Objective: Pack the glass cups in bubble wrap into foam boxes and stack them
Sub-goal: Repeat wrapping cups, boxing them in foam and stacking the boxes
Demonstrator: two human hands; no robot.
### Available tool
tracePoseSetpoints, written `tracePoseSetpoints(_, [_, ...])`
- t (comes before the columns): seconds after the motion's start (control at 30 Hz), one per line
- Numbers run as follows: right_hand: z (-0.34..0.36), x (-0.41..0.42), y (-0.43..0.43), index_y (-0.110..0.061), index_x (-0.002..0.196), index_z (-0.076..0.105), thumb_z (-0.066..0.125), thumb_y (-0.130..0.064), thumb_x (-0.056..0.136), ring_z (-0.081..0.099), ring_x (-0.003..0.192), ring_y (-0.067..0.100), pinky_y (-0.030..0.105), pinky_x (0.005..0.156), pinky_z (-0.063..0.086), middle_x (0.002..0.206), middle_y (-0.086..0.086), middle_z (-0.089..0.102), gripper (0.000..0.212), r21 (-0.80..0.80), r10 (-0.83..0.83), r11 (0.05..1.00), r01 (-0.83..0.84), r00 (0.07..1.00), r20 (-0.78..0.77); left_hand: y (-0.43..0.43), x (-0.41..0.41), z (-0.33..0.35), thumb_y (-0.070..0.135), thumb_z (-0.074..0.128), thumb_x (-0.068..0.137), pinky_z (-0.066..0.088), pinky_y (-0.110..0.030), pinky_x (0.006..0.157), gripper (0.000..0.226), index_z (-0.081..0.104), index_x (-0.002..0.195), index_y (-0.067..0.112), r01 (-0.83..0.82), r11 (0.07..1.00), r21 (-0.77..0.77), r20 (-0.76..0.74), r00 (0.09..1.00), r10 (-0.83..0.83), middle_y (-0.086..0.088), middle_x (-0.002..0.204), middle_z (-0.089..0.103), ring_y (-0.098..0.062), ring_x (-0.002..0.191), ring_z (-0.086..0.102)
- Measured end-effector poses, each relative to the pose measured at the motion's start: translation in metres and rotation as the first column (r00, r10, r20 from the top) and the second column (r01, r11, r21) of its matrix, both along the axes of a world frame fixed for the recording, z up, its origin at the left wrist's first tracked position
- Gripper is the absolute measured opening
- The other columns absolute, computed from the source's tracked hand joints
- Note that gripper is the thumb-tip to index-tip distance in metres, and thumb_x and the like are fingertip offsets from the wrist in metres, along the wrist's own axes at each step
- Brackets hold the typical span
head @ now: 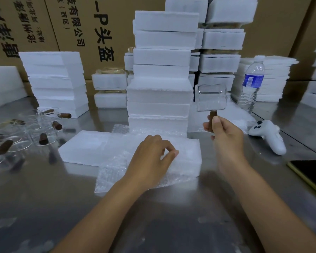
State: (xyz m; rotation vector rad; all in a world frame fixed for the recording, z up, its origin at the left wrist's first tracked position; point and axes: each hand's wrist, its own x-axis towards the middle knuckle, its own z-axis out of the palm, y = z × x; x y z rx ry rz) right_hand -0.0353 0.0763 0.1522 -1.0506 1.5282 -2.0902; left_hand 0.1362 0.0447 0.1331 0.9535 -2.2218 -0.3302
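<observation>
My right hand [224, 133] holds a clear glass cup [211, 97] up by its brown wooden handle, to the right of the tall middle stack of foam boxes [161, 70]. My left hand [153, 156] rests on a sheet of bubble wrap [113, 174] that lies over the front edge of a flat foam box [91, 147] on the metal table; its fingers pinch at the wrap. Several more glass cups with brown handles [35, 130] lie at the left.
More foam stacks stand at the left [57, 83] and back right [221, 39], in front of cardboard cartons [71, 24]. A water bottle [252, 83], a white controller [268, 136] and a dark phone [310, 172] lie at the right.
</observation>
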Motion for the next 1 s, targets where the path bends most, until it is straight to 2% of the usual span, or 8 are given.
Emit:
tracePoseSetpoints(0.17, [0.003,0.003,0.004,-0.033,0.087,0.06,0.045,-0.021,0.098,0.059,0.069,-0.013,0.001,0.063,0.041,0.08,-0.011,0.065,0.022,-0.002,0.055,0.998,-0.056,0.986,-0.159,-0.002,0.01,0.007,0.024,0.062,0.09,0.037,-0.003,0.067,0.019,0.058,0.074,0.034,-0.086,0.994,0.074,-0.363,0.926,0.107,0.017,0.074,0.06,0.006,0.08,0.053])
tracePoseSetpoints(0.4, [0.0,0.01,0.008,-0.036,0.088,0.059,0.051,-0.017,0.095,0.054,0.074,-0.013,0.002,0.063,0.037,0.075,-0.022,0.062,0.022,0.055,0.026,0.998,0.004,0.847,-0.531,-0.004,0.018,0.011,0.019,0.061,0.091,0.034,0.003,0.07,0.02,0.057,0.078,0.033,-0.147,0.972,0.182,-0.584,0.779,0.227,0.016,0.078,0.062,0.01,0.078,0.055])
tracePoseSetpoints(0.47, [-0.001,0.009,0.009,-0.026,0.096,0.063,0.052,-0.016,0.095,0.054,0.077,-0.006,0.004,0.067,0.037,0.08,-0.017,0.063,0.015,0.063,0.003,0.997,0.046,0.784,-0.621,-0.003,0.018,0.012,0.018,0.06,0.092,0.034,0.003,0.07,0.02,0.056,0.078,0.033,-0.161,0.969,0.188,-0.635,0.733,0.244,0.017,0.079,0.06,0.012,0.079,0.054])
tracePoseSetpoints(0.6, [-0.003,0.005,0.012,-0.01,0.106,0.066,0.053,-0.017,0.094,0.059,0.085,0.024,0.036,0.079,0.042,0.092,0.002,0.069,0.019,0.087,-0.017,0.982,0.168,0.539,-0.842,0.001,0.019,0.017,0.017,0.058,0.093,0.035,0.001,0.075,0.021,0.053,0.081,0.033,-0.148,0.981,0.126,-0.697,0.69,0.194,0.018,0.081,0.059,0.011,0.08,0.054])
tracePoseSetpoints(0.73, [-0.004,0.009,0.013,-0.015,0.099,0.068,0.055,-0.02,0.094,0.057,0.081,0.025,0.035,0.075,0.038,0.084,0.0,0.066,0.015,0.134,0.056,0.976,0.17,0.399,-0.915,0.01,0.017,0.019,0.022,0.061,0.092,0.036,-0.001,0.079,0.02,0.055,0.082,0.039,-0.064,0.998,0.016,-0.641,0.766,0.06,0.019,0.084,0.06,0.007,0.086,0.055])
tracePoseSetpoints(0.8, [-0.005,0.011,0.013,-0.018,0.1,0.069,0.057,-0.021,0.092,0.055,0.084,0.017,0.029,0.074,0.039,0.088,-0.006,0.06,0.015,0.15,0.081,0.981,0.125,0.44,-0.894,0.013,0.015,0.019,0.027,0.062,0.089,0.037,-0.006,0.081,0.02,0.054,0.083,0.043,-0.05,0.995,-0.084,-0.583,0.813,-0.008,0.018,0.087,0.059,0.001,0.088,0.054])
tracePoseSetpoints(0.9, [-0.004,0.015,0.015,-0.028,0.098,0.071,0.06,-0.027,0.09,0.048,0.078,-0.002,0.013,0.066,0.034,0.084,-0.013,0.046,0.014,0.226,0.179,0.974,0.0,0.607,-0.774,0.015,0.011,0.015,0.027,0.064,0.084,0.037,-0.017,0.084,0.018,0.058,0.086,0.045,-0.064,0.971,-0.229,-0.503,0.862,-0.061,0.01,0.088,0.057,-0.001,0.09,0.046])
tracePoseSetpoints(1.0, [0.001,0.021,0.017,-0.041,0.067,0.059,0.061,-0.022,0.088,0.044,0.065,0.001,0.009,0.059,0.032,0.074,-0.007,0.04,0.028,0.326,0.306,0.94,-0.102,0.676,-0.67,0.015,0.009,0.01,0.027,0.067,0.084,0.034,-0.024,0.083,0.008,0.073,0.087,0.023,-0.058,0.911,-0.408,-0.392,0.912,-0.118,0.001,0.087,0.057,-0.004,0.092,0.041])
